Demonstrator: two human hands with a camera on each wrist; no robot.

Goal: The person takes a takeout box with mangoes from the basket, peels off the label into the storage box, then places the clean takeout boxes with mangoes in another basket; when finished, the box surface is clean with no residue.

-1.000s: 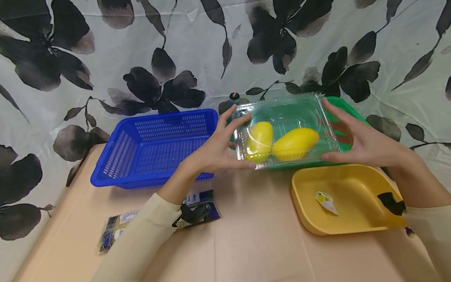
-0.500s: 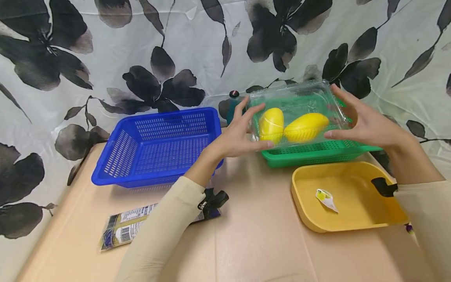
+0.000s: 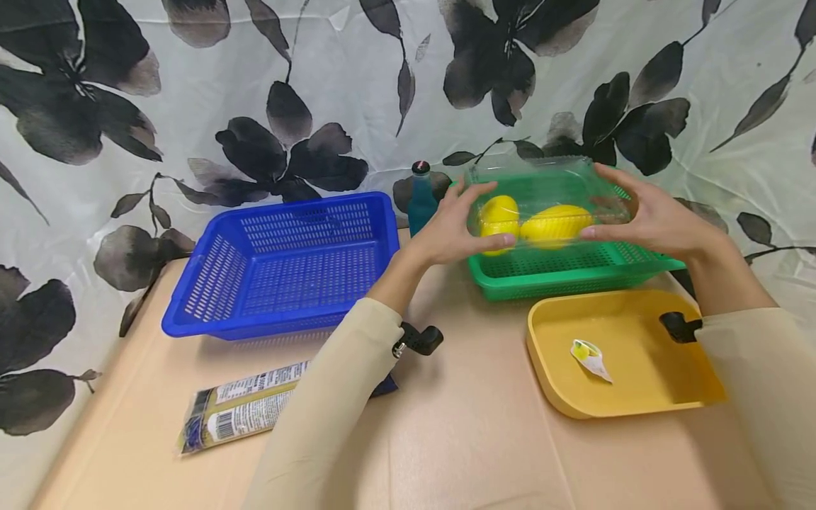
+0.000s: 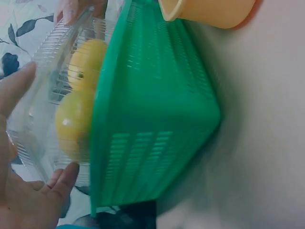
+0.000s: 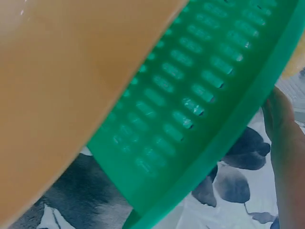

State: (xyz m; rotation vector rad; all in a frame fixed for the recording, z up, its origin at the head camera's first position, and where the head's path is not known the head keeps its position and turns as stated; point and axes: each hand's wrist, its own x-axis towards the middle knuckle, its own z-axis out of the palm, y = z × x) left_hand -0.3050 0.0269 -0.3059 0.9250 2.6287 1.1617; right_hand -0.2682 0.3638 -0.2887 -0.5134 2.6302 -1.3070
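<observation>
A clear plastic clamshell box [image 3: 542,173] holds two yellow mangoes, one at the left [image 3: 499,212] and one lying sideways [image 3: 556,225]. My left hand [image 3: 449,230] grips its left end, thumb in front and fingers behind. At the opposite end my right hand [image 3: 659,216] holds it the same way. The box overlaps the green perforated basket [image 3: 574,282], low over its opening. In the left wrist view the mangoes [image 4: 74,124] show just beyond the basket's rim [image 4: 97,138]. The right wrist view catches only part of the right hand [image 5: 281,129] beside the basket.
A blue perforated basket [image 3: 280,326] stands left, with a blue bottle [image 3: 421,202] behind its right corner. A yellow tub [image 3: 631,397] with a small label [image 3: 591,360] is front right. Under my left forearm lies a printed plastic packet [image 3: 248,404].
Both hands have carried the box of mangoes rightward and away from me, over the green basket. In the last half second it has come lower and tipped flatter.
</observation>
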